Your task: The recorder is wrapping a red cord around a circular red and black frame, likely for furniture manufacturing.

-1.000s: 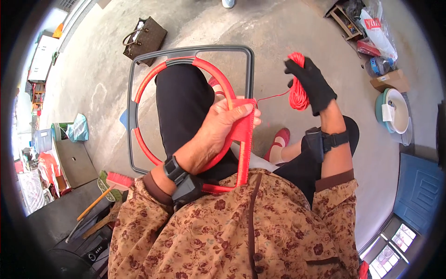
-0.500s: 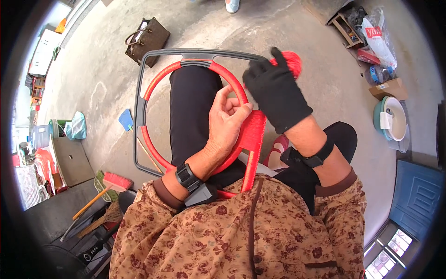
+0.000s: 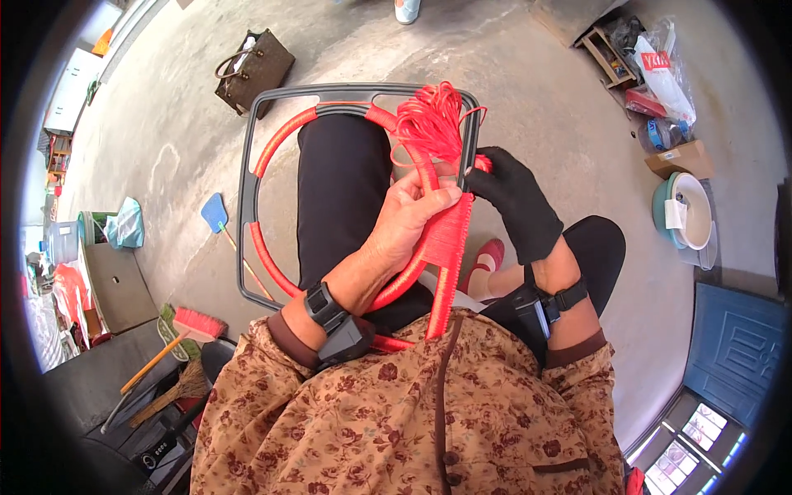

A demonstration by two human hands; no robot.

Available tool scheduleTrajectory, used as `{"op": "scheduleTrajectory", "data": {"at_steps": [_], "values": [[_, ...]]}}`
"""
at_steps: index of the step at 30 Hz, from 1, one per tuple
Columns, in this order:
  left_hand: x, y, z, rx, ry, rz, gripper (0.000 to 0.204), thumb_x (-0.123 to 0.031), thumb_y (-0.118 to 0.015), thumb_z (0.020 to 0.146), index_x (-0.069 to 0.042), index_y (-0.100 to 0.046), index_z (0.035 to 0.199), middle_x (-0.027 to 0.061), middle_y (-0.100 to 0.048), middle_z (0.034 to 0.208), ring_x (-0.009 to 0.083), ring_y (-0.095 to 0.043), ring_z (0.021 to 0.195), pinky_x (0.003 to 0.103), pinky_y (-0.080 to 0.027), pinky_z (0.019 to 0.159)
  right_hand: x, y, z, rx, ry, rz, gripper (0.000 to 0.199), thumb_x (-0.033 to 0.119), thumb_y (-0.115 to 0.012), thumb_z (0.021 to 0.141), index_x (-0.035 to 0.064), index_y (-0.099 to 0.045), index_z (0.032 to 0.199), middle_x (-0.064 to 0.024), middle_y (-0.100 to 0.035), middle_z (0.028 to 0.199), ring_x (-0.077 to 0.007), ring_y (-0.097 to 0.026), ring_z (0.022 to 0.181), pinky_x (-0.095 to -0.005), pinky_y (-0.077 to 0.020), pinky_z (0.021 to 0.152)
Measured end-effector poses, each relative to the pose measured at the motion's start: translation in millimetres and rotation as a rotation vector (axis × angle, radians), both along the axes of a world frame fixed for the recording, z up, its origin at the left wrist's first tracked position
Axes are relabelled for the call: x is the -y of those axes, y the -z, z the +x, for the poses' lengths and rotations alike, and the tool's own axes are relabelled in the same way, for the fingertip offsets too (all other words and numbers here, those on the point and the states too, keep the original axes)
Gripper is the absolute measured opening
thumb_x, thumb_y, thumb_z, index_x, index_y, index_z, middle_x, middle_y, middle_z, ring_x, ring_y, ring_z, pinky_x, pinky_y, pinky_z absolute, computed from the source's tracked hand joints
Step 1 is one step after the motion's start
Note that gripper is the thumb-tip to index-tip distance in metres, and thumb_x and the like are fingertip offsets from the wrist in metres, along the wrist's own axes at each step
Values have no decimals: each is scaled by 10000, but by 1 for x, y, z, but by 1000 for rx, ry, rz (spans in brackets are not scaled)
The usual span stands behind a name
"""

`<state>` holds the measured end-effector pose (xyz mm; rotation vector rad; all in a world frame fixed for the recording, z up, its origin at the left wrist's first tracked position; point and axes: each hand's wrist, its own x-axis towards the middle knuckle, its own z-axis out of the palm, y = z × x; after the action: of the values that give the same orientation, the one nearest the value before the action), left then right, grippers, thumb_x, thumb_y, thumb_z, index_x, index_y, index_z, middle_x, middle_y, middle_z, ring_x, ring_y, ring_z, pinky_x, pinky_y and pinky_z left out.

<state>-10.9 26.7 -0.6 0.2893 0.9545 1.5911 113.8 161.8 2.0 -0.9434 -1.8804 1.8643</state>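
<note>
Across my lap lies a black frame (image 3: 246,190), a rounded square around a ring, with red cord wrapped around stretches of the ring. My bare left hand (image 3: 403,216) is closed on the ring's right side, thumb on top, at the upper end of a dense band of red wrapping (image 3: 448,235). A loose bundle of red cord (image 3: 431,122) lies over the frame's upper right corner. My right hand (image 3: 518,202), in a black glove, is closed at the frame's right bar, with red cord showing at its fingers. Its fingertips are partly hidden.
A brown handbag (image 3: 257,73) stands on the concrete floor ahead. To the left are a blue fly swatter (image 3: 214,213), a red-bristled broom (image 3: 200,323) and boxes. On the right sit basins (image 3: 691,210), a cardboard box (image 3: 681,161) and plastic bags (image 3: 664,74).
My right hand has come down and closer to the frame's right bar. The red bundle, formerly beyond the right hand, now lies over the frame's upper right corner. My left hand keeps its hold.
</note>
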Motion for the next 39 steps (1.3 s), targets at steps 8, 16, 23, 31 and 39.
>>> {"op": "scheduleTrajectory", "data": {"at_steps": [8,16,23,31,39], "values": [[5,-2,-2,-68,-24,-58,356,-114,-663,829,-27,-525,1145,40,-626,902,112,-621,804,255,-522,712,-9,-12,89,-393,363,-47,286,186,-552,916,25,-563,1152,-84,-618,1088,-176,-590,995,-324,-474,885],[4,-6,-6,-82,-72,-84,326,-121,-658,831,-39,-530,1119,33,-616,907,103,-605,792,245,-505,697,-13,-18,278,-452,593,-463,345,363,-510,944,70,-582,1112,-3,-577,782,-117,-442,497,-291,-416,493],[6,-11,-6,-82,-47,-78,325,-127,-674,828,-37,-531,1105,22,-608,883,96,-600,773,243,-503,683,-35,-11,288,-253,973,-275,236,257,-508,960,49,-578,1045,-41,-578,889,-129,-537,723,-296,-462,653],[9,-3,-5,-157,-72,-96,315,-87,-668,838,-16,-527,1111,46,-636,916,106,-625,765,248,-520,695,24,-37,38,-199,55,134,227,59,-559,893,-5,-593,1109,-99,-630,1075,-189,-634,867,-317,-508,769],[5,-3,-7,-86,-110,-79,255,-64,-666,849,-34,-572,1084,37,-639,929,108,-626,769,247,-524,709,19,1,35,136,-78,-172,111,89,-674,831,10,-619,886,-39,-635,800,-119,-616,763,-274,-502,719]]}}
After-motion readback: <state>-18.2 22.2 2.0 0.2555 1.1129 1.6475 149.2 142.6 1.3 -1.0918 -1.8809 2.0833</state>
